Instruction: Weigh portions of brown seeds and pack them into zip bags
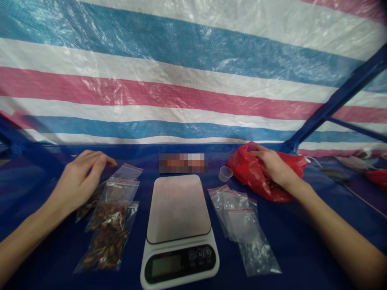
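My right hand (272, 163) reaches into the mouth of a red plastic bag (246, 171). Its fingertips are hidden there, and some brown pieces show under the wrist. On the left, my left hand (86, 173) is empty, fingers stretched out, beside several zip bags of brown dried pieces (107, 215). Between the hands stands a white kitchen scale (179, 209) with a bare metal plate; its display seems to read zero. A small clear plastic cup (225, 174) is near the red bag. Flat, see-through zip bags (244, 225) overlap to the right of the scale.
Everything lies on a dark blue surface (133, 278). A blurred-out item (183, 163) is behind the scale. Striped plastic sheeting (169, 92) hangs at the back, with a blue metal bar (329, 106) slanting up at right. A white cable (365, 197) runs along the right side.
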Demonstrator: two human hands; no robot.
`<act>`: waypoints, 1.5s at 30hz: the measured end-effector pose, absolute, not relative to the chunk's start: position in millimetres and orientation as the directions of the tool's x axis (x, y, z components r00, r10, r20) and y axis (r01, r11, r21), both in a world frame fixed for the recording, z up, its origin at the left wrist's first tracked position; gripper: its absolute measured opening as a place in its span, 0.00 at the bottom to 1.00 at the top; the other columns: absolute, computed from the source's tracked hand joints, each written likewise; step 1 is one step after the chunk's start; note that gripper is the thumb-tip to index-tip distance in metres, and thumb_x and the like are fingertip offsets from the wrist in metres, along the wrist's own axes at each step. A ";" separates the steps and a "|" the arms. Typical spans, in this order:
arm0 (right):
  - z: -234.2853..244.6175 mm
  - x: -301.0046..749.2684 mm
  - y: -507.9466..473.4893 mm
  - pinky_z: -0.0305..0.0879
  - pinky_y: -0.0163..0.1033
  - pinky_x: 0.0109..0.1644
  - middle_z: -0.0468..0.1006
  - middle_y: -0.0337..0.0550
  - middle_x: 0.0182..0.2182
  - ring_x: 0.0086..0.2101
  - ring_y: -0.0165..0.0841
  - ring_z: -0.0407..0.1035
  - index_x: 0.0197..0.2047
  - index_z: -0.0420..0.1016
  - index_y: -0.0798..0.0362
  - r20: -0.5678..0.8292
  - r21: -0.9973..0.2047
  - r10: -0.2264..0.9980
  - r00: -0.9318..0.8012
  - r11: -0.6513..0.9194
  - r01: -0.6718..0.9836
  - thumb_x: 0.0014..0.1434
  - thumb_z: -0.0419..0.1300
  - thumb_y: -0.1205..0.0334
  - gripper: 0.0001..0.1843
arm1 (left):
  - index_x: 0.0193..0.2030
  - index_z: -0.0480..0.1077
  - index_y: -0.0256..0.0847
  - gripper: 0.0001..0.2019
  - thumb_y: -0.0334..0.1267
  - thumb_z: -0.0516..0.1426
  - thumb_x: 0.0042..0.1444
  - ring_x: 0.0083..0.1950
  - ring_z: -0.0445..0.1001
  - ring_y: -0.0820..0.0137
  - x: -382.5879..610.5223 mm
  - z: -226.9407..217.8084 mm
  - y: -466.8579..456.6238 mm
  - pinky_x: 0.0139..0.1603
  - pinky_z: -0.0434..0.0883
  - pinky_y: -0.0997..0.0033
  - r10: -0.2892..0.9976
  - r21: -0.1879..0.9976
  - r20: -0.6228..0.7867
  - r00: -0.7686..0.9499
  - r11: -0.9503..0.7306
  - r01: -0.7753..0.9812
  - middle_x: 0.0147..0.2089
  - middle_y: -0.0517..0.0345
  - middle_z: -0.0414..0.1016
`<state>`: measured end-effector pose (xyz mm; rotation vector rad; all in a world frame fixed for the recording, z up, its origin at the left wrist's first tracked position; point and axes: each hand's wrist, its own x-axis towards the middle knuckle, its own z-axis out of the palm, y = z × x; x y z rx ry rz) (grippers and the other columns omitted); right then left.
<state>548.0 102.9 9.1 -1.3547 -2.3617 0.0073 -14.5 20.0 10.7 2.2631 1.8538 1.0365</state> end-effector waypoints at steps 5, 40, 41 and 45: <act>24.1 545.4 92.6 0.78 0.50 0.51 0.82 0.56 0.46 0.43 0.47 0.81 0.44 0.84 0.54 0.390 -0.085 0.819 -0.421 0.488 0.869 0.64 0.50 0.70 0.19 | 0.37 0.76 0.44 0.21 0.49 0.46 0.70 0.49 0.74 0.58 -24.0 6.9 25.2 0.56 0.67 0.58 0.887 0.405 0.461 0.024 -0.234 0.884 0.40 0.53 0.81; 102.8 483.0 51.3 0.76 0.48 0.46 0.84 0.53 0.43 0.41 0.43 0.80 0.44 0.86 0.52 0.542 -0.174 0.679 -0.495 0.667 0.724 0.70 0.59 0.58 0.14 | 0.33 0.77 0.44 0.23 0.51 0.46 0.67 0.46 0.75 0.59 -27.7 0.7 29.0 0.54 0.66 0.60 0.887 0.440 0.459 -0.051 -0.177 0.880 0.37 0.53 0.82; 102.4 474.7 50.5 0.76 0.47 0.45 0.84 0.53 0.43 0.41 0.43 0.80 0.45 0.86 0.52 0.529 -0.183 0.671 -0.519 0.687 0.703 0.70 0.59 0.60 0.13 | 0.33 0.77 0.44 0.23 0.51 0.46 0.67 0.46 0.75 0.59 -28.9 -0.4 29.7 0.53 0.66 0.60 0.884 0.440 0.464 -0.052 -0.179 0.880 0.37 0.53 0.81; 87.6 453.8 48.0 0.75 0.44 0.45 0.83 0.51 0.43 0.42 0.40 0.79 0.46 0.86 0.52 0.462 -0.212 0.648 -0.606 0.744 0.634 0.71 0.55 0.66 0.16 | 0.32 0.77 0.44 0.23 0.51 0.46 0.67 0.45 0.75 0.58 -29.5 -1.4 30.9 0.53 0.66 0.59 0.881 0.441 0.471 -0.050 -0.186 0.878 0.36 0.53 0.81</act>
